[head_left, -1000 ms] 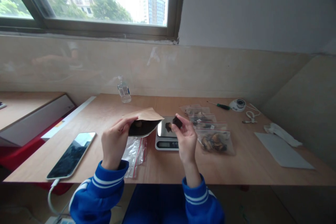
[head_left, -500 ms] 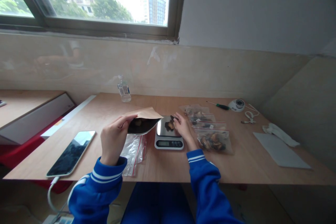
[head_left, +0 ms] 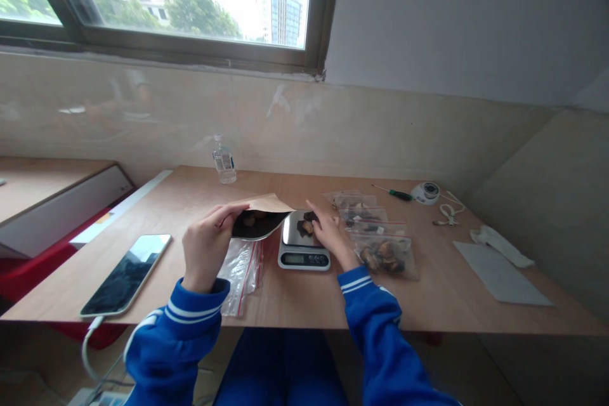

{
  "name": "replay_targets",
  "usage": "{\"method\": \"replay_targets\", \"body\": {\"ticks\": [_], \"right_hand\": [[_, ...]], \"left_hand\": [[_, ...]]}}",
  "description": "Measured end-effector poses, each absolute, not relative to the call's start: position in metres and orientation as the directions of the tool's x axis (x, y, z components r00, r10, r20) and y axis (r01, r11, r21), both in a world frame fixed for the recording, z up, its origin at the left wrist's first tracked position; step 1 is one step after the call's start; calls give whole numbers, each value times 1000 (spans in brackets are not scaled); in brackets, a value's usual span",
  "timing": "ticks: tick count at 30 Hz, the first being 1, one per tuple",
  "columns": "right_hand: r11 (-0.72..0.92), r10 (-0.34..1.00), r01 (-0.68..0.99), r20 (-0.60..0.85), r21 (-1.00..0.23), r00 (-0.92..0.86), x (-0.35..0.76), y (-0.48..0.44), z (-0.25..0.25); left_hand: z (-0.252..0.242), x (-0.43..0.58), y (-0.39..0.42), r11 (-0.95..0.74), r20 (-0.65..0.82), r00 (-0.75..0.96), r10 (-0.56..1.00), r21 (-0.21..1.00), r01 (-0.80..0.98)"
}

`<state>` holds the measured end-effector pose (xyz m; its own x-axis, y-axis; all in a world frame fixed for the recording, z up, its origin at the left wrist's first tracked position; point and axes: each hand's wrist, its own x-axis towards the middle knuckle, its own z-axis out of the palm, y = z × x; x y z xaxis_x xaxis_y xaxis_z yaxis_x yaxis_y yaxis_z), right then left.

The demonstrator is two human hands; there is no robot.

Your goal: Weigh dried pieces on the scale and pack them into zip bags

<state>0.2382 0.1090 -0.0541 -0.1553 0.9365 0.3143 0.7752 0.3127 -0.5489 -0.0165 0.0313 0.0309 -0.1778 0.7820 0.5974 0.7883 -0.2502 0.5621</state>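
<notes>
My left hand (head_left: 205,248) grips the left end of a brown paper pouch (head_left: 261,205), whose dark mouth gapes toward me with pale pieces inside. Right of the pouch, a white digital scale (head_left: 304,259) stands on the table with dark brown dried pieces (head_left: 306,226) on its metal plate. Over the plate's right edge is my right hand (head_left: 329,232), index finger stretched out and the other fingers apart at the pieces. No piece can be seen held in it. Flat clear zip bags (head_left: 240,276) lie partly under the pouch.
Filled zip bags (head_left: 386,254) lie in a row right of the scale. A phone (head_left: 126,276) with a cable is at the left, a bottle (head_left: 224,162) at the back. Screwdriver (head_left: 399,194), white camera (head_left: 425,193) and white sheet (head_left: 502,273) are at the right.
My right hand has opened from a pinch at the dried pieces, its index finger now stretched out. My left hand still holds the pouch in about the same place.
</notes>
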Motion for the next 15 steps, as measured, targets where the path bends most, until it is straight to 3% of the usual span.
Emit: {"method": "replay_targets", "body": {"ticks": [4,11,15], "right_hand": [[261,898,802,440,-537,3,232,101,-57],[280,930,903,327,-326,-170,220,95,-56],[273,927,872,353,-405,-126,222,97,-55]], "left_hand": [[32,-16,32,-253,605,-177,776,556,792],[36,-18,36,-262,615,-156,773,533,805],[36,-19,37,-258,615,-156,773,529,808]]}}
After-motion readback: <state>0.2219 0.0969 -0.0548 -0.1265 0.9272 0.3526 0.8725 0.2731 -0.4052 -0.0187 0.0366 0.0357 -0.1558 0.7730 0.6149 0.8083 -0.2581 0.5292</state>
